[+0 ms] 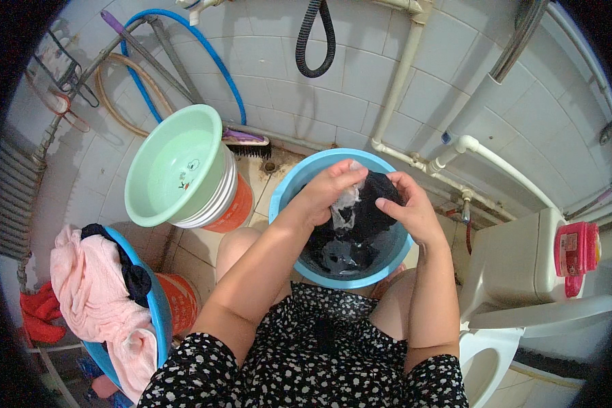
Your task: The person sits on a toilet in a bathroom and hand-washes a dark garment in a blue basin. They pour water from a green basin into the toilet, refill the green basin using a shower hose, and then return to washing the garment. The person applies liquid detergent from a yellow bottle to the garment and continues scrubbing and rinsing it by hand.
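Note:
My left hand (330, 187) and my right hand (406, 207) both grip a wet black garment (368, 204) with a pale, soapy patch, bunched between them. They hold it just above a blue basin (285, 197) of dark water with more black cloth in it. The basin stands on the tiled floor between my knees.
A stack of tilted basins, pale green on top (177, 166), stands at the left. A blue tub (158, 306) with pink and dark laundry is at the lower left. A white toilet (523, 272) with a pink box (576, 248) is at the right. A scrub brush (248, 143), hoses and pipes line the tiled wall.

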Tool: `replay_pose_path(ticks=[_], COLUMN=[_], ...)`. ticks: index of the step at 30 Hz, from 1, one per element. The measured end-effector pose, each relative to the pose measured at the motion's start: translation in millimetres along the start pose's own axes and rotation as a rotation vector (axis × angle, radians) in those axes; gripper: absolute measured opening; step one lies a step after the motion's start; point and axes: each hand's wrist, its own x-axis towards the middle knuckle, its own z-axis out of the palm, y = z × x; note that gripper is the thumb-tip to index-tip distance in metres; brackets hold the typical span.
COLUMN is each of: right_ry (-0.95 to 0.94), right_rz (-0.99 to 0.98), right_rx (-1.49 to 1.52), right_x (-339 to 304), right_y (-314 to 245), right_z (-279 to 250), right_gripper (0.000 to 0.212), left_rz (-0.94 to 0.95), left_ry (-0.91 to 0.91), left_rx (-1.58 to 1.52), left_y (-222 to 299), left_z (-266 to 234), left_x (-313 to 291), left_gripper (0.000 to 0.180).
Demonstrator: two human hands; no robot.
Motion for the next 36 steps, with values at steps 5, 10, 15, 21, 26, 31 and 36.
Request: replay_pose_path(ticks=[5, 10, 15, 21, 26, 31, 36], right_ry=[0.060, 0.092, 0.413, 0.690, 0.755, 0.693, 0.638], right_rz=[0.213, 0.321, -0.054, -0.047, -0.028, -0.041, 0.070], right_rx=[0.010, -0.227, -0.761, -0.684, -0.575, -0.458, -0.275], right_x=[5, 2, 3, 4, 14, 19, 15], right_y=[-1, -10, 6, -9, 5, 10, 11], right_z=[-1, 0, -15, -28, -51, -60, -67], right_gripper=[0.029, 0.023, 0.023, 0.018, 0.021, 0.022, 0.021], left_rz=[0.186, 0.196, 0.209, 0.210, 0.418, 0.434, 0.417], left_ry=[-0.041, -0.044, 0.126, 0.158, -0.048, 0.296, 0.236], left_rx=[0.009, 0.170, 0.819, 1.222, 1.681, 2.126, 1.568], left_y=[5, 10, 18, 34, 17, -2, 27], left_z=[-3, -1, -8, -16, -20, -46, -64], left_x=[-2, -8, -12, -27, -36, -28, -21], left_gripper=[0.012, 0.012, 0.019, 0.052, 0.062, 0.015, 0.015])
